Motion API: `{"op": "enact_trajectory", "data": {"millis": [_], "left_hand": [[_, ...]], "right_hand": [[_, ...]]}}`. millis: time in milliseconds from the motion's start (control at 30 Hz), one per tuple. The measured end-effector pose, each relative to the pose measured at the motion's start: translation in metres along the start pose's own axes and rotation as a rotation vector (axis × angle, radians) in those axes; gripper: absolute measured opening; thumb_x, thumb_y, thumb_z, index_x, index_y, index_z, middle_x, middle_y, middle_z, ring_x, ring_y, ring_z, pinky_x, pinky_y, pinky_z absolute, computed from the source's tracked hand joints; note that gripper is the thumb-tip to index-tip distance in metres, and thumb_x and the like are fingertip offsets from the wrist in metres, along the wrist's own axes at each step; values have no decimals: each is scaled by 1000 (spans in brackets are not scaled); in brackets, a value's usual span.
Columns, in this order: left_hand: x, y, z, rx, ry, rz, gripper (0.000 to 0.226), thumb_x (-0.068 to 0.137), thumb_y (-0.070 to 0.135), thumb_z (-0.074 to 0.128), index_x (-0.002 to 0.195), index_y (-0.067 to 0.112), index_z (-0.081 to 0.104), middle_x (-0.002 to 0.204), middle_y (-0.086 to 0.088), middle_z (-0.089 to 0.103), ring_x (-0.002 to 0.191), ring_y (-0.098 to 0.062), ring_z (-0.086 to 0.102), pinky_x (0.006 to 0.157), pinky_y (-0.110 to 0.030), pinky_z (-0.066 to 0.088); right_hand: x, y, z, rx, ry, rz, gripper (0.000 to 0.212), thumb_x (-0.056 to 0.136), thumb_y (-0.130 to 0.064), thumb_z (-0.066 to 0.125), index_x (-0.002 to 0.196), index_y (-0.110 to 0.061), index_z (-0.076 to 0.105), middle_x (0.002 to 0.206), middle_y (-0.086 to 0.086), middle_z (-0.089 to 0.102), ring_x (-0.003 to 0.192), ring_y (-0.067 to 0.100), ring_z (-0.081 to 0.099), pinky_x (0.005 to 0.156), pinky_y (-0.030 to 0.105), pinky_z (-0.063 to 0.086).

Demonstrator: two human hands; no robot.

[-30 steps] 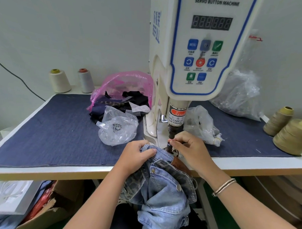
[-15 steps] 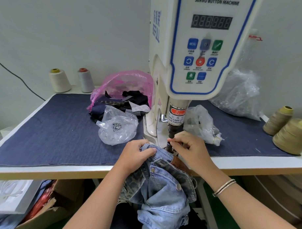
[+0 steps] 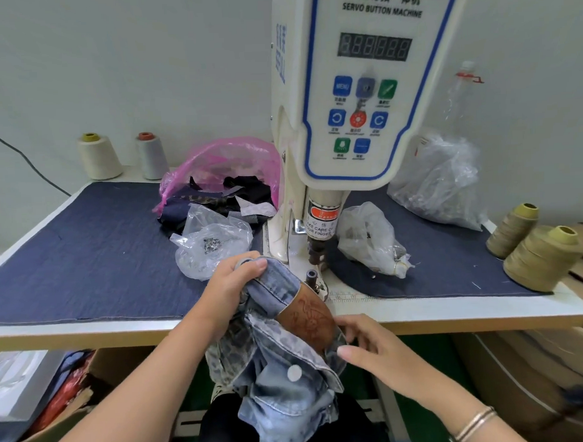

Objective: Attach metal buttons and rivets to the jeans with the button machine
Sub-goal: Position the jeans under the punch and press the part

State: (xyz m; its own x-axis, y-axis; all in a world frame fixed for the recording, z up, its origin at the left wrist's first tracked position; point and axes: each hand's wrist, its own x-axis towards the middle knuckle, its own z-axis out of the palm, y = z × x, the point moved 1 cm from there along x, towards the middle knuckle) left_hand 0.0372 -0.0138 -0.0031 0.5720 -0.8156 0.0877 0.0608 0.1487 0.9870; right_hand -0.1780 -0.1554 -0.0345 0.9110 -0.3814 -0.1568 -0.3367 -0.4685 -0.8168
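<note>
Now the left hand [image 3: 231, 282] grips the jeans [image 3: 282, 363] waistband; the right hand [image 3: 370, 348] seemingly pinches below.

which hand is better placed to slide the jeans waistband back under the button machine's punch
Left, probably. The left hand grips the waistband of the jeans right beside the punch; the right hand holds them lower, below the table edge.
</note>
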Motion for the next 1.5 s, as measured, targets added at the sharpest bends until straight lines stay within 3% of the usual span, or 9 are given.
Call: {"op": "enact_trajectory", "data": {"millis": [133,233,367,500,700,867,1033,1267,1500], "left_hand": [[-2,13,0,-5,-9,32,20,70,31,61,59,18,50,60,2,48,54,-10,50,51,-19,41],[2,20,-2,-49,65,39,19,70,27,57,64,11,48,61,-1,45,53,-12,48,53,-25,39],[3,22,-13,-67,79,-44,32,62,35,64,74,11,46,67,-7,46,61,-19,47,59,-32,36],[0,17,-41,257,54,-110,40,76,34,61,91,-3,56,81,-16,62,77,-29,61,73,-36,43],[8,2,-48,667,84,-156,15,97,22,55,83,18,58,85,2,65,77,-13,58,68,-27,41],[6,16,-12,1001,-19,18,41,84,1,41,105,32,58,104,13,62,95,-4,56,78,-25,46],[-3,13,15,829,-80,30,23,87,52,52,104,36,53,94,15,65,85,0,59,75,-25,47],[32,21,0,690,-26,-99,15,97,37,54,91,25,59,80,9,66,65,-1,61,58,-15,42],[52,4,6,362,100,-237,6,96,27,60,98,22,61,91,1,71,81,-12,67,68,-23,47]], "right_hand": [[5,-19,-2,66,-105,6,44,67,-54,68,102,-28,57,107,-7,60,98,-3,55,87,14,43],[9,-22,3,227,-289,79,36,79,-31,71,112,-23,61,113,-6,69,107,10,63,95,27,48],[16,-22,-4,562,-155,101,22,89,-10,58,108,-4,66,102,9,73,93,19,69,78,24,54],[30,-38,-21,737,2,67,16,92,-13,54,98,-16,68,91,6,72,76,15,69,57,23,52],[62,-58,-27,668,95,142,25,97,-14,47,102,-9,71,101,16,72,87,24,70,76,31,56],[64,-55,-25,739,8,321,26,93,-16,50,104,-4,70,103,19,70,86,28,67,80,35,52],[76,-61,-35,734,49,265,20,92,-19,55,90,-11,73,91,13,73,79,23,70,72,32,54],[109,-62,-38,440,171,92,22,91,-14,56,109,-12,68,108,4,70,105,15,62,95,29,46],[71,-41,-19,148,640,-264,20,88,-29,61,101,-33,47,102,-14,50,96,6,50,81,14,38]]}}
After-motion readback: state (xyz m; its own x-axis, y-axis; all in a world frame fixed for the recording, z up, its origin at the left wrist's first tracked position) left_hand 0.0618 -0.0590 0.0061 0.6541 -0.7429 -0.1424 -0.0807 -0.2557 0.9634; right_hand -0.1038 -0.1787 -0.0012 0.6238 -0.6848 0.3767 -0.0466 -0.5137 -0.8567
